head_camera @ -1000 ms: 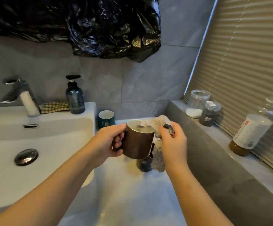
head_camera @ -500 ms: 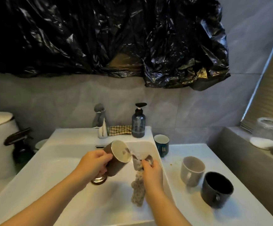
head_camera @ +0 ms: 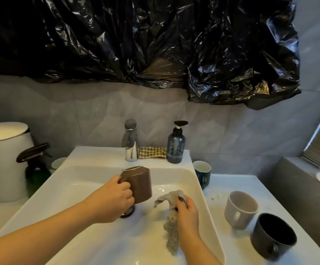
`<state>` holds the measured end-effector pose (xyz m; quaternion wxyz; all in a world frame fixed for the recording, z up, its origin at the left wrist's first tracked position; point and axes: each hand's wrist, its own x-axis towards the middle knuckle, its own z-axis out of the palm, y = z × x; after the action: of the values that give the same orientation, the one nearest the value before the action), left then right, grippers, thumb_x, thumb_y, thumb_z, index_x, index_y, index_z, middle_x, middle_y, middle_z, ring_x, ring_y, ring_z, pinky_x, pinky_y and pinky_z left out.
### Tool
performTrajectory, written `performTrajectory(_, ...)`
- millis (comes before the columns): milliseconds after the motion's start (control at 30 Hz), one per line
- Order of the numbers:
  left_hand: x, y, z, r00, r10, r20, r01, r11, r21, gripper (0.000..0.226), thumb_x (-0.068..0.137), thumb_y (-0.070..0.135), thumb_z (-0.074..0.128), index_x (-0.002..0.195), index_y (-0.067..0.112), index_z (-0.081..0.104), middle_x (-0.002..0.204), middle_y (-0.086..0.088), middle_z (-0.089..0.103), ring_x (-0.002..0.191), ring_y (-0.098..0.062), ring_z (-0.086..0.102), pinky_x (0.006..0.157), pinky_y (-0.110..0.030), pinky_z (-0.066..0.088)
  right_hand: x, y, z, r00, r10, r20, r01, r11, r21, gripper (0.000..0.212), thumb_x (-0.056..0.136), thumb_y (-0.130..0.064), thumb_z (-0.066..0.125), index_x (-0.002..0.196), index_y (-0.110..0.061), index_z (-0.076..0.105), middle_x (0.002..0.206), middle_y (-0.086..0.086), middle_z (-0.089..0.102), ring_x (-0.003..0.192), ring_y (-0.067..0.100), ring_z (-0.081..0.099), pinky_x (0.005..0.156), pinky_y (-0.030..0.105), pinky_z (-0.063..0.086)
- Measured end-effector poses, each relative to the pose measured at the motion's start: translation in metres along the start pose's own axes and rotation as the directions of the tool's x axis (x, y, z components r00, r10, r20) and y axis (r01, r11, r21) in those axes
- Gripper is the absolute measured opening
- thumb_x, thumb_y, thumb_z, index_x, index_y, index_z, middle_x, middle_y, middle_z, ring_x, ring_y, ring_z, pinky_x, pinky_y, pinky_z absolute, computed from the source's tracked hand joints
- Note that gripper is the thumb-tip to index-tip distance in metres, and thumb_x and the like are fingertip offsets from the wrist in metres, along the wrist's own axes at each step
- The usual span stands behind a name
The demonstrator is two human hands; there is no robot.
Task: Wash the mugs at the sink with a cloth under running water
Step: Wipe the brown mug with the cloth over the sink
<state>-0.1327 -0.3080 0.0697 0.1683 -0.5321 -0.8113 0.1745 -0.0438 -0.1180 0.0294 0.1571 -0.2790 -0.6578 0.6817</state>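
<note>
My left hand (head_camera: 115, 199) grips the handle of a brown mug (head_camera: 138, 183) and holds it over the white sink basin (head_camera: 90, 180), below the chrome tap (head_camera: 130, 140). The mug's mouth points up and away from me. No water stream is visible. My right hand (head_camera: 187, 213) grips a pale knitted cloth (head_camera: 171, 226) that hangs down over the basin, just right of the mug and apart from it. On the counter to the right stand a beige mug (head_camera: 240, 209), a black mug (head_camera: 273, 236) and a teal mug (head_camera: 203, 172).
A blue soap pump bottle (head_camera: 176, 146) and a checked cloth (head_camera: 152, 152) sit on the sink's back ledge. The drain plug (head_camera: 128, 212) lies under the brown mug. A dark spray bottle (head_camera: 34, 165) and white bin (head_camera: 3, 159) stand left. Black plastic sheeting (head_camera: 155, 44) hangs above.
The view swung left from the counter to the sink. Both hands moved over the basin; the brown mug turned so its mouth faces away, and the cloth came off the mug.
</note>
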Motion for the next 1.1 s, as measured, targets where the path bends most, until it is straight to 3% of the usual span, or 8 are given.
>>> performTrajectory(267, 0.009, 0.012, -0.006, 0.953, -0.3, -0.044, 0.273, 0.911, -0.308, 0.018, 0.082, 0.038, 0.066, 0.076, 0.023, 0.059, 0.081, 0.004, 0.063, 0.081, -0.017, 0.058, 0.067, -0.027, 0.035, -0.002, 0.002, 0.0, 0.998, -0.026, 0.05, 0.021, 0.995, 0.101, 0.026, 0.098, -0.019, 0.045, 0.118, -0.016, 0.061, 0.11, 0.008, 0.064, 0.103, 0.026, 0.058, 0.095, 0.041, 0.046)
performTrajectory(367, 0.017, 0.022, -0.008, 0.684, -0.693, 0.229, 0.551, 0.285, -0.784, 0.026, 0.094, 0.033, 0.051, 0.071, 0.022, 0.047, 0.076, 0.002, 0.054, 0.074, -0.014, 0.05, 0.06, -0.023, 0.034, -0.006, 0.001, 0.005, 0.995, -0.015, 0.097, 0.002, 0.991, 0.132, 0.038, 0.096, -0.037, 0.046, 0.13, -0.022, 0.054, 0.124, 0.006, 0.06, 0.112, 0.025, 0.056, 0.102, 0.048, 0.043)
performTrajectory(467, 0.024, 0.03, -0.006, 0.432, -0.674, 0.6, 0.369, -0.475, -0.799, 0.031, 0.097, 0.034, 0.047, 0.072, 0.015, 0.048, 0.062, -0.001, 0.046, 0.061, -0.016, 0.044, 0.057, -0.027, 0.042, -0.014, 0.003, 0.011, 0.947, -0.092, 0.309, 0.07, 0.994, 0.082, 0.034, 0.097, -0.038, 0.045, 0.127, -0.027, 0.056, 0.13, -0.001, 0.057, 0.113, 0.012, 0.057, 0.1, 0.028, 0.046)
performTrajectory(567, 0.026, 0.044, -0.007, 0.412, -0.498, 0.763, 0.229, -0.753, -0.616, 0.039, 0.099, 0.038, 0.039, 0.068, 0.015, 0.041, 0.043, 0.004, 0.032, 0.049, -0.015, 0.033, 0.052, -0.025, 0.037, -0.021, 0.003, 0.014, 0.831, -0.313, 0.46, 0.461, 0.851, -0.253, 0.037, 0.1, -0.023, 0.038, 0.125, -0.049, 0.034, 0.132, -0.02, 0.039, 0.117, -0.007, 0.038, 0.108, 0.026, 0.034)
performTrajectory(800, 0.032, 0.062, -0.021, 0.577, -0.425, 0.697, 0.265, -0.71, -0.652, 0.038, 0.098, 0.034, 0.039, 0.064, 0.016, 0.037, 0.043, 0.004, 0.028, 0.045, -0.014, 0.029, 0.05, -0.025, 0.032, 0.007, -0.014, 0.018, 0.557, -0.692, 0.46, 0.796, 0.286, -0.534, 0.032, 0.091, -0.04, 0.035, 0.105, -0.03, 0.062, 0.093, -0.01, 0.065, 0.088, 0.008, 0.054, 0.085, 0.037, 0.044)
performTrajectory(900, 0.037, 0.063, -0.032, 0.613, -0.461, 0.641, 0.291, -0.623, -0.726, 0.037, 0.098, 0.032, 0.038, 0.065, 0.016, 0.037, 0.043, 0.006, 0.03, 0.048, -0.014, 0.029, 0.052, -0.025, 0.033, 0.014, -0.015, 0.019, 0.547, -0.804, 0.233, 0.745, 0.342, -0.573, 0.037, 0.09, -0.031, 0.037, 0.057, -0.019, 0.048, 0.052, -0.005, 0.049, 0.051, 0.016, 0.047, 0.055, 0.032, 0.045)
performTrajectory(1000, 0.044, 0.066, -0.036, 0.611, -0.45, 0.651, 0.269, -0.656, -0.705, 0.038, 0.099, 0.032, 0.036, 0.065, 0.018, 0.036, 0.043, 0.007, 0.029, 0.046, -0.013, 0.029, 0.052, -0.024, 0.033, 0.014, -0.022, 0.027, 0.803, -0.596, 0.004, 0.552, 0.741, -0.383, 0.039, 0.095, -0.036, 0.031, 0.06, -0.022, 0.041, 0.057, -0.008, 0.045, 0.062, 0.017, 0.047, 0.062, 0.032, 0.038)
performTrajectory(1100, 0.047, 0.067, -0.028, 0.541, -0.413, 0.733, 0.161, -0.804, -0.572, 0.041, 0.099, 0.035, 0.039, 0.061, 0.02, 0.038, 0.039, 0.007, 0.029, 0.04, -0.011, 0.029, 0.052, -0.024, 0.029, 0.003, -0.006, 0.033, 0.696, -0.704, 0.143, 0.648, 0.53, -0.547, 0.038, 0.095, -0.039, 0.028, 0.104, -0.02, 0.06, 0.103, 0.001, 0.062, 0.107, 0.021, 0.051, 0.094, 0.032, 0.036)
